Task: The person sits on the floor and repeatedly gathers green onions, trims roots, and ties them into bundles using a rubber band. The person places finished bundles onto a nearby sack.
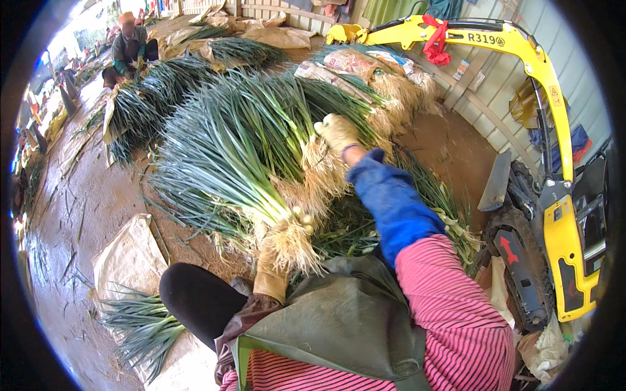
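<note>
My left hand, in a tan glove, grips a bunch of green onions near its pale roots, which partly cover the fingers. The bunch's leaves point away to the upper left, and several white bulb ends show at its side. Reaching forward, my right hand wears a light glove and has its fingers curled. It lies at the root-end stems of a large heap of green onions; whether it grips any stalks is hidden.
A yellow mini excavator stands at right, its boom arching over the back. Sacks cover another onion pile. A person crouches behind more onions. At lower left, loose onions lie on a sack on wet ground.
</note>
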A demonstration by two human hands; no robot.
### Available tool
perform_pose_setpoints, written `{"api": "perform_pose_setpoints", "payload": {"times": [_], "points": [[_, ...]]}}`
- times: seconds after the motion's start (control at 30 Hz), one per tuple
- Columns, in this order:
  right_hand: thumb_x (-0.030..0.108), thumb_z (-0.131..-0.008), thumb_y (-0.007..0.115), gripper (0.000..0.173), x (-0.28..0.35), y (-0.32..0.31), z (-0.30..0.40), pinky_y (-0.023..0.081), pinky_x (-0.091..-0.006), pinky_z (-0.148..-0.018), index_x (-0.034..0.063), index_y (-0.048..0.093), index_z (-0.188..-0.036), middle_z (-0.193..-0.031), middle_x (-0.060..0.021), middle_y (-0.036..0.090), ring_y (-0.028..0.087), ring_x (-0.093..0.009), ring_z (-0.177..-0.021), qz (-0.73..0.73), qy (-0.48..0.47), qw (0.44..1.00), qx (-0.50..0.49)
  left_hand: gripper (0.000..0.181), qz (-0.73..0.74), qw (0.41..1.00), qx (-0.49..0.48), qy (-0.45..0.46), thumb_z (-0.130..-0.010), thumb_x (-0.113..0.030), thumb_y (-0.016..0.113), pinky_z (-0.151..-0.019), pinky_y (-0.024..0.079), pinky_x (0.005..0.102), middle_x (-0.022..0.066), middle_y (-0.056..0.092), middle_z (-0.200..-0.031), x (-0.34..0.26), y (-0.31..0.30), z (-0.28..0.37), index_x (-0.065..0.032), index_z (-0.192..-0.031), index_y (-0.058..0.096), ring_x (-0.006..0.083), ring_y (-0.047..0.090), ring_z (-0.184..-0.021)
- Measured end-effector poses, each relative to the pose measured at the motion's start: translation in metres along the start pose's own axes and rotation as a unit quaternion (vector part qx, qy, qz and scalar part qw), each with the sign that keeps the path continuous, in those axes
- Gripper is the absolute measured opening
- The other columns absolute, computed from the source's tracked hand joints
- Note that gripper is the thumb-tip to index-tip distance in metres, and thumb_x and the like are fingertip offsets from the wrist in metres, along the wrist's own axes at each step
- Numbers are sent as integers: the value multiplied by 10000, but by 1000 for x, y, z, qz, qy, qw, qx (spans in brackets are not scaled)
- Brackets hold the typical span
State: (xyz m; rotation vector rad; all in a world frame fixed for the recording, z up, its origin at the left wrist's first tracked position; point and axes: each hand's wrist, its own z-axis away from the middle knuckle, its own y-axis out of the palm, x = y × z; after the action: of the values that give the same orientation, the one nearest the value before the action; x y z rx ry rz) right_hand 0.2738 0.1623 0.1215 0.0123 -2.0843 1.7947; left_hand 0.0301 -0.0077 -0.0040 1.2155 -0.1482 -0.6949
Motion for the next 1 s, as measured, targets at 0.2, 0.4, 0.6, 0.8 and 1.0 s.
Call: {"api": "perform_pose_setpoints", "payload": {"times": [0.2,0.4,0.6,0.8,1.0], "points": [[516,-776,615,519,24,47,-1,471,-407,-900,94,671,-1074,-1163,-164,627,592,-334,-1096,-33,161,978,126,280,0,1000,9,4,-901,-133,552,-562,567,294,135,629,-825,1,10,-13,56,-1107,551,206,611,-620],[235,-721,640,207,10,27,5,520,-433,-699,67,679,-835,-865,-168,666,652,-345,-836,61,-4,992,-111,279,1,1000,-1,7,-901,-134,552,-562,567,295,136,628,-822,2,6,-14,55,-1105,553,207,612,-620],[107,-837,599,167,27,13,118,514,-338,-643,58,602,-996,-858,-97,626,610,-188,-758,-108,-116,987,-5,277,2,1000,-4,15,-901,-136,552,-562,567,296,136,628,-818,8,10,-19,54,-1103,554,208,612,-620],[174,-877,594,226,21,52,184,512,-323,-750,103,588,-1091,-952,-76,662,637,-192,-843,-329,-228,910,111,276,10,1000,-18,18,-901,-137,552,-563,567,297,136,627,-814,14,8,-17,53,-1100,556,209,612,-620],[374,-903,605,363,13,70,133,472,-215,-545,73,568,-1104,-970,-51,649,597,-86,-679,-484,34,856,180,274,13,999,-23,21,-901,-138,552,-563,568,298,136,627,-811,12,6,-9,52,-1098,558,211,612,-620]]}}
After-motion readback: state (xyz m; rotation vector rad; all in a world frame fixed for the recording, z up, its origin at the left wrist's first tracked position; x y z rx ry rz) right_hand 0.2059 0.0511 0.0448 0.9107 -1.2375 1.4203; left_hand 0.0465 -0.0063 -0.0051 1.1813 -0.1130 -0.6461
